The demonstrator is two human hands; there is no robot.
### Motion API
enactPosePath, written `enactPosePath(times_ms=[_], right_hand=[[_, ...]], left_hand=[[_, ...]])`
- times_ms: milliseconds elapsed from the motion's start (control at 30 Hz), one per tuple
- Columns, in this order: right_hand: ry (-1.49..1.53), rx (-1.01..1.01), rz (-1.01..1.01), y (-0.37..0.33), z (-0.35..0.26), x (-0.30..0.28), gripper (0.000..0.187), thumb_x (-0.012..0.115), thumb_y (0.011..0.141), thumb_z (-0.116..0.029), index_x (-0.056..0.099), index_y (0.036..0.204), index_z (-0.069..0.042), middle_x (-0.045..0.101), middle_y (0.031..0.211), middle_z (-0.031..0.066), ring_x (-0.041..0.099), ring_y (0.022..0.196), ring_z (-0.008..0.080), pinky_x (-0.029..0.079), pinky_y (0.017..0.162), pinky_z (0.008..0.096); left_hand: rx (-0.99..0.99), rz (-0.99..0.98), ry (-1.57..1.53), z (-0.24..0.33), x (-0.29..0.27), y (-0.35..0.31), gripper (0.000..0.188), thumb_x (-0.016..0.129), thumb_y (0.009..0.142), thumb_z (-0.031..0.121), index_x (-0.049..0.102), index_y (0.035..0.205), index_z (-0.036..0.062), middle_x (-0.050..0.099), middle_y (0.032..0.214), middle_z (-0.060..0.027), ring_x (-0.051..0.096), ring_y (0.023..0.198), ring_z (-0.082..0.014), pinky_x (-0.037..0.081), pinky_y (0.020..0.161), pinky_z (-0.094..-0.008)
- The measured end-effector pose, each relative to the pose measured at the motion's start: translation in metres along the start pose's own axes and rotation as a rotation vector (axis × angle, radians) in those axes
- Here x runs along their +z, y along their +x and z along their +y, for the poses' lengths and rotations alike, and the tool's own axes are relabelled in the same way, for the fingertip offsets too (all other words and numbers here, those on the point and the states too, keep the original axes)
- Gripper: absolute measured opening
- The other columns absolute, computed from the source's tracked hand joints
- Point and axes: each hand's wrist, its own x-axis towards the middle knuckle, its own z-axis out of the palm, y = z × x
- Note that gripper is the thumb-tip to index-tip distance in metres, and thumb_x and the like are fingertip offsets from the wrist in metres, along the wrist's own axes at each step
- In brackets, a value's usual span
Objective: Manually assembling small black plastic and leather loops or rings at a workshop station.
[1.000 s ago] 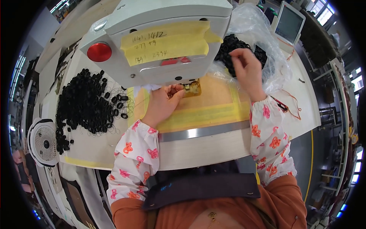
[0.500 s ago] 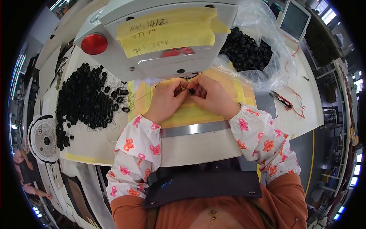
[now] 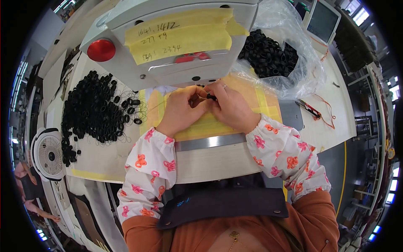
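Observation:
A small black fabric loop [image 3: 212, 97] sits between my hands, just below the sewing machine head [image 3: 180, 71]. My right hand [image 3: 235, 105] pinches it, its fingers curled over the far side and a ring on one finger. Against the same loop, the closed fingertips of my left hand [image 3: 180, 109] meet it from the left. Fingers hide much of the loop. A thin thread shows beside my left hand. Both hands are over the yellow-taped machine bed [image 3: 197, 128]. The needle area is hidden behind the hands and machine head.
On the left lies a heap of black loops [image 3: 94, 111] with tangled threads, and a white fan [image 3: 48, 154] beyond it. A clear plastic bag [image 3: 308, 80] of black loops [image 3: 268, 54] stands far right. A red cutter [image 3: 308, 109] lies right, near an orange cord [image 3: 333, 115].
My right hand has turned and shifted slightly left over the black loop, covering more of it. My left hand has barely moved. The whole view has shifted slightly.

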Motion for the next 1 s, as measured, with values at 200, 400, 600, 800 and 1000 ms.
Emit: enactPosePath(times_ms=[200, 400, 600, 800, 1000], right_hand=[[0.019, -0.088, 0.007, 0.0, -0.005, 0.0, 0.034, 0.056, 0.069, 0.0, 0.044, 0.1, -0.005, 0.052, 0.087, 0.0144, 0.056, 0.071, 0.0332, 0.046, 0.057, 0.0402], [-0.032, -0.133, -0.016, -0.001, -0.006, -0.004, 0.03, 0.055, 0.07, -0.003, 0.046, 0.099, -0.004, 0.052, 0.086, 0.0124, 0.057, 0.07, 0.0303, 0.047, 0.057, 0.0373], [-0.23, -0.255, -0.03, 0.0, -0.01, -0.005, 0.032, 0.058, 0.067, -0.001, 0.047, 0.097, -0.003, 0.053, 0.087, 0.0131, 0.057, 0.07, 0.0291, 0.048, 0.056, 0.034], [-0.157, -0.231, 0.003, -0.001, -0.006, -0.001, 0.026, 0.058, 0.069, 0.0, 0.048, 0.093, -0.002, 0.054, 0.084, 0.0131, 0.058, 0.067, 0.0285, 0.048, 0.057, 0.0332], [0.243, 0.165, -0.004, 0.003, 0.004, -0.009, 0.02, 0.061, 0.072, 0.002, 0.05, 0.089, 0.001, 0.057, 0.075, 0.0085, 0.057, 0.063, 0.0166, 0.047, 0.057, 0.0257]], left_hand=[[0.03, -0.103, 0.109, -0.008, -0.007, 0.002, 0.025, 0.063, 0.078, 0.025, 0.06, 0.084, 0.0009, 0.055, 0.062, -0.0037, 0.048, 0.055, -0.0092, 0.04, 0.053, -0.0234], [-0.024, -0.13, -0.029, 0.0, -0.007, -0.001, 0.025, 0.063, 0.077, 0.027, 0.06, 0.082, 0.0027, 0.056, 0.062, -0.0072, 0.05, 0.054, -0.0124, 0.041, 0.054, -0.0249], [0.039, -0.022, 0.324, -0.002, 0.001, -0.006, 0.02, 0.063, 0.073, 0.024, 0.06, 0.081, 0.0052, 0.058, 0.061, -0.011, 0.057, 0.055, -0.0244, 0.044, 0.052, -0.0316], [0.091, -0.004, 0.312, -0.007, 0.0, -0.005, 0.016, 0.06, 0.076, 0.02, 0.06, 0.082, 0.0056, 0.056, 0.06, -0.0122, 0.056, 0.054, -0.0254, 0.043, 0.051, -0.0334], [0.003, 0.013, 0.258, 0.0, 0.0, -0.001, 0.018, 0.062, 0.076, 0.02, 0.061, 0.085, 0.0046, 0.057, 0.059, -0.0108, 0.054, 0.052, -0.0221, 0.042, 0.051, -0.031]])
